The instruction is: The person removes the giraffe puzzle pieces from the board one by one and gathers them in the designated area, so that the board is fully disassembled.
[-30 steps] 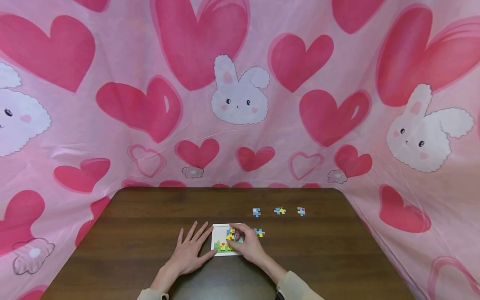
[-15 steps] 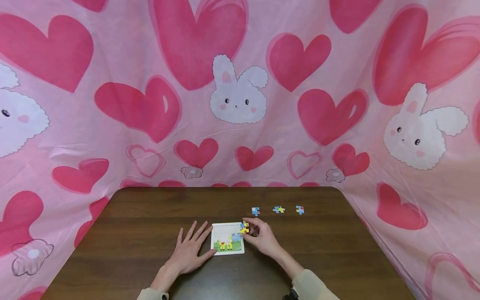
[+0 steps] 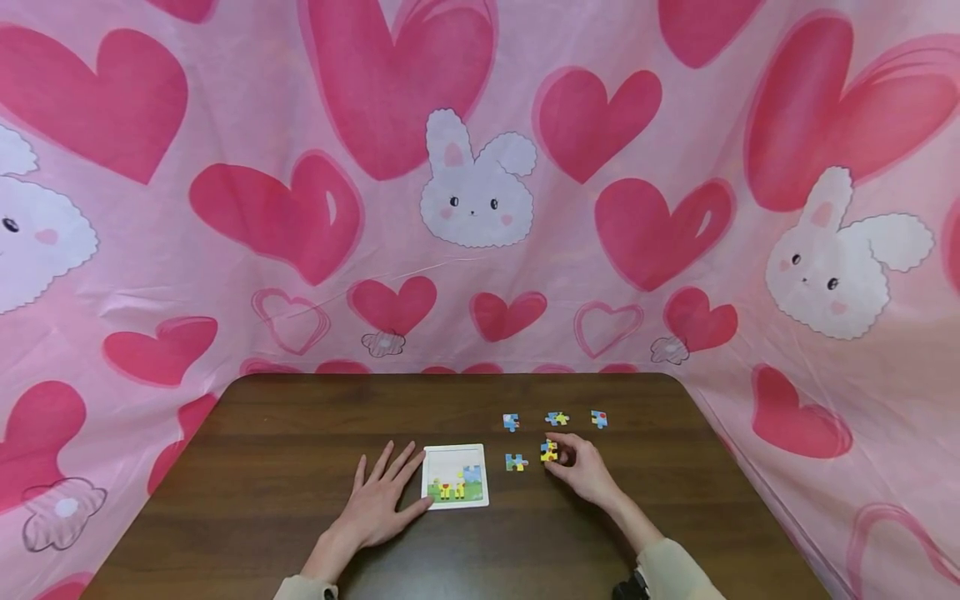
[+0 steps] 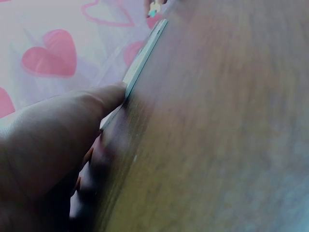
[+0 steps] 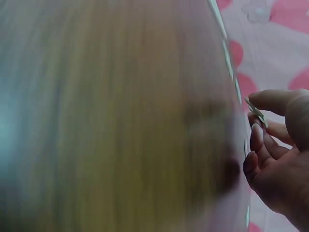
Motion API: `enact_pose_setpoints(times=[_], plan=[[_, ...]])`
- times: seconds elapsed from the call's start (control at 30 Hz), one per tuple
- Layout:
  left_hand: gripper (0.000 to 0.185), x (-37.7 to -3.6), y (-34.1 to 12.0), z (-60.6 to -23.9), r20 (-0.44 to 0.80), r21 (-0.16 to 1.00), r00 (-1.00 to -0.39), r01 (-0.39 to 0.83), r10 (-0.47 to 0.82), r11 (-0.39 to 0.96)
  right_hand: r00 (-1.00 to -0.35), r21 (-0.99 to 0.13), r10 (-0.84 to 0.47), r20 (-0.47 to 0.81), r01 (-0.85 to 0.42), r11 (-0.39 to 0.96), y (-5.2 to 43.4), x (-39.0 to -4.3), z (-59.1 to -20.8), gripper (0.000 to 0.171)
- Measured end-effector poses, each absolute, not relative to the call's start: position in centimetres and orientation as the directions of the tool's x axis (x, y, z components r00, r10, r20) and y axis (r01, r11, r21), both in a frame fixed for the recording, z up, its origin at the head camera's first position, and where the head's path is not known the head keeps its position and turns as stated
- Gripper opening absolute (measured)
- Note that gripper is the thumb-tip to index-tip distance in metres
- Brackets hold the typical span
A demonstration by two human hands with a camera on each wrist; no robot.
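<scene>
A square white puzzle tray (image 3: 486, 483) lies on the table, its lower part filled with green, yellow and blue picture pieces. My left hand (image 3: 372, 510) rests with fingers spread on the wood to the left of it. The left thumb (image 4: 113, 94) touches the tray's near left corner. Out to the right, my right hand (image 3: 588, 473) pinches a yellow and blue jigsaw piece (image 3: 549, 451) between thumb and fingers. The right wrist view catches this piece (image 5: 257, 113) edge-on at the fingertips.
Several loose jigsaw pieces lie beyond and beside the tray: one (image 3: 515, 462) between tray and right hand, and a row of three behind, with a blue piece (image 3: 511, 422) at its left end. The brown wooden table (image 3: 300, 425) meets a pink heart-print cloth (image 3: 480, 325).
My right hand has carried the jigsaw piece from over the tray to the right, past the loose piece beside it. My left hand has stayed in place.
</scene>
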State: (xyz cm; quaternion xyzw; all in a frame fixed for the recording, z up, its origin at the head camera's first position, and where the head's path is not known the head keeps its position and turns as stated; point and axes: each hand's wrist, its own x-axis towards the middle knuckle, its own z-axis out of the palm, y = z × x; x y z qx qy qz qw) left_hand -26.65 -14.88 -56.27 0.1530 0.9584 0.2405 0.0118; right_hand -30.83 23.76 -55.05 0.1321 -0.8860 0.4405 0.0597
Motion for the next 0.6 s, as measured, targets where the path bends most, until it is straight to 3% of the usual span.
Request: enact_pose_setpoints(times=[0.23, 0.6], plan=[[0.083, -26.6, -14.8, -56.2, 0.088, 0.473, -0.950, 0.304, 0.299, 0.827, -0.971, -0.731, -0.164, 0.175, -0.240, 0.639, 26.1, -30.7, -54.9, 0.046], [0.083, -26.7, -14.8, -56.3, 0.086, 0.471, -0.950, 0.305, 0.301, 0.828, -0.955, -0.690, -0.243, 0.170, -0.292, 0.663, 27.5, -30.3, -54.5, 0.043]])
